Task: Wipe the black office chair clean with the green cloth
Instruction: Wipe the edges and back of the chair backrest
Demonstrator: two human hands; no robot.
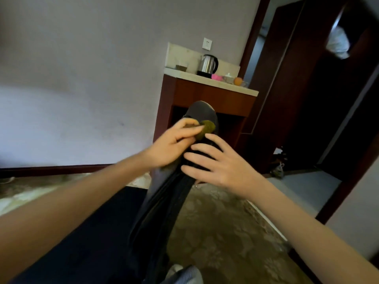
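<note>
The black office chair (164, 201) shows edge-on, its backrest running from the bottom centre up to a rounded top (202, 111). My left hand (172, 144) holds the green cloth (206, 130) against the upper left side of the backrest, fingers curled over it. Only a small bunch of cloth sticks out past the fingertips. My right hand (217, 167) rests on the right side of the backrest with fingers spread and nearly straight.
A wooden cabinet (205, 97) with a pale stone top stands just behind the chair, carrying a steel kettle (208, 64), cups and an orange fruit. A dark wooden wardrobe and doorway (320, 99) are on the right. Patterned carpet (221, 232) covers the floor.
</note>
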